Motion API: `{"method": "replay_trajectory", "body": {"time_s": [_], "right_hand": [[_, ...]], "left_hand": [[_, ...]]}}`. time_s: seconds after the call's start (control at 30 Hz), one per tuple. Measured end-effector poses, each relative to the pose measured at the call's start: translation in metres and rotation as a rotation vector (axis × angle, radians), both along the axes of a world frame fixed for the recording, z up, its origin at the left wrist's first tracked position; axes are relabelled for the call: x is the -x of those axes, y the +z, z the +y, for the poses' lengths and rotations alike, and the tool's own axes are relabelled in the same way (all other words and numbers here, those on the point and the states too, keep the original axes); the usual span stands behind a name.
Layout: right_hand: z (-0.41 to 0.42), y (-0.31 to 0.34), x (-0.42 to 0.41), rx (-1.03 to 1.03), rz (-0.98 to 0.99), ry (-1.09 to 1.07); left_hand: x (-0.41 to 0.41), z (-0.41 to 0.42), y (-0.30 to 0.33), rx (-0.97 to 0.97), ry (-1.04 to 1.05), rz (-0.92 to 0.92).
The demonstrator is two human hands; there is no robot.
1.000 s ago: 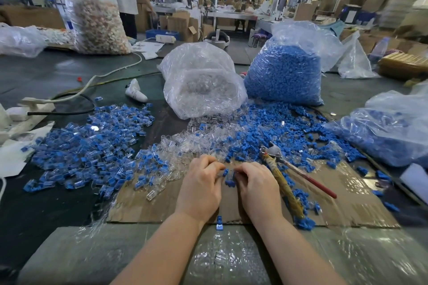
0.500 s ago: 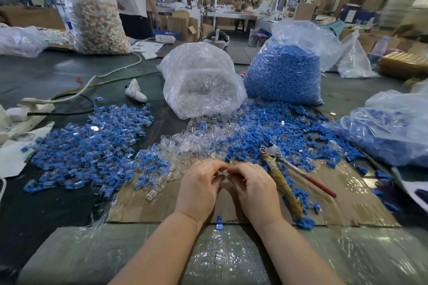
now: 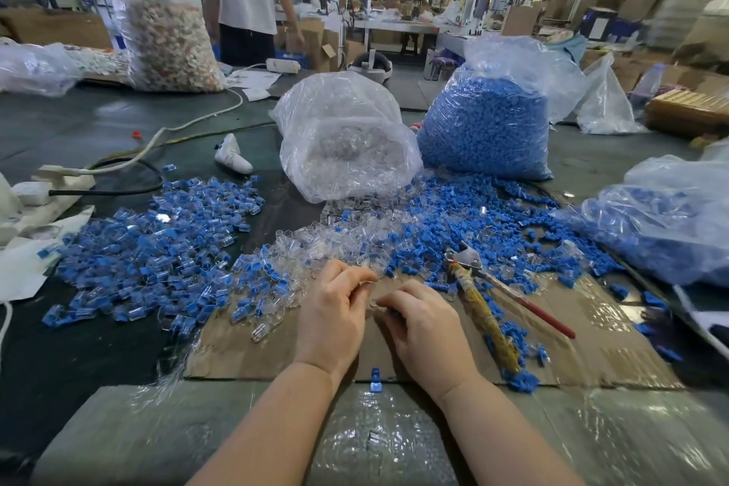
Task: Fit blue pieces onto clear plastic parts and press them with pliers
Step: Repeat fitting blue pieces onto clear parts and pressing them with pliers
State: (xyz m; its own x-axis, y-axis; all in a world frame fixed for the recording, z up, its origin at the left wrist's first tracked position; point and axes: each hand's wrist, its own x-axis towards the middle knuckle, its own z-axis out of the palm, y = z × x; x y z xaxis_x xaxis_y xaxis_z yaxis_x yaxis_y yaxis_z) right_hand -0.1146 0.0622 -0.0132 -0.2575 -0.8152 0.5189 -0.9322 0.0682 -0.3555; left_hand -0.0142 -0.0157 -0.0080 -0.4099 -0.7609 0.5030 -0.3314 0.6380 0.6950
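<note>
Both hands are now lifting off the cardboard sheet [image 3: 591, 331], fingertips meeting where a second ago they were picking at loose blue pieces, so fitting is likely starting. Left hand [image 3: 333, 314] is pinching a small clear part [image 3: 369, 282] in its grip; right hand [image 3: 428, 327] is curling inward, contents hidden, cannot tell. Pliers [image 3: 487, 302] are lying untouched on the sheet's right half. Part is looking tiny, transparent.
</note>
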Motion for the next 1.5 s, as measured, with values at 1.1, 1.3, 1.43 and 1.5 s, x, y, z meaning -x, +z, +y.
{"method": "replay_trajectory", "body": {"time_s": [1.1, 1.3, 1.43, 1.5], "right_hand": [[0.002, 0.000, 0.006, 0.027, -0.263, -0.120], [0.004, 0.002, 0.003, 0.071, -0.243, -0.050], [0.005, 0.002, 0.004, 0.132, -0.246, -0.041], [0.006, 0.002, 0.003, 0.149, -0.238, -0.046]], "left_hand": [[0.001, -0.003, -0.003, -0.214, -0.052, -0.035], [-0.001, -0.006, -0.004, -0.367, -0.099, 0.022], [-0.001, -0.004, -0.003, -0.395, -0.142, 0.032], [-0.001, -0.004, -0.001, -0.395, -0.166, 0.018]]}}
